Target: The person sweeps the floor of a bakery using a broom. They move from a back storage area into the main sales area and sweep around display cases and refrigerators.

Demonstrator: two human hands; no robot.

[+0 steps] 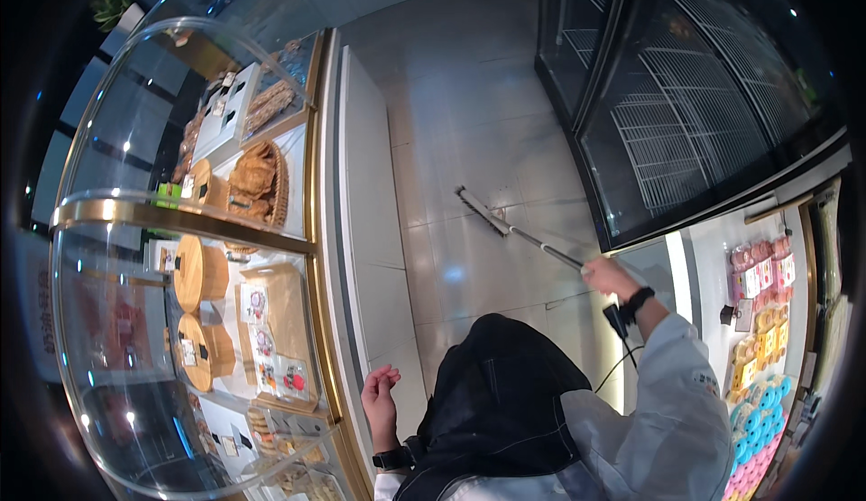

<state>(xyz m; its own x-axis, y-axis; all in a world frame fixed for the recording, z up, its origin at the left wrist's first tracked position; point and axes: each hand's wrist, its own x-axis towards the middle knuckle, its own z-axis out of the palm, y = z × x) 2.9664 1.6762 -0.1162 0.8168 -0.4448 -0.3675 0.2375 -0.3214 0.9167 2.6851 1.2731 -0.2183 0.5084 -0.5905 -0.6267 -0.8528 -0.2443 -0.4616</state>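
Observation:
My right hand (610,277) is closed around the grey and white handle of a floor brush (483,211). Its long narrow head, edged with dark bristles, rests slantwise on the tiles, ahead of me and left of the hand. My left hand (381,402) holds nothing; it hangs beside the white base of the glass display case, its fingers loosely curled. Dark bands circle both wrists. A black cord (622,362) dangles below my right wrist.
Along the left runs a curved glass display case (317,321) with breads, wooden stands and packets inside. A dark glass-door cabinet (591,172) with wire racks stands at the far right. Nearer, a lit shelf (713,266) carries colourful packaged sweets. Grey tiled floor (469,271) lies between them.

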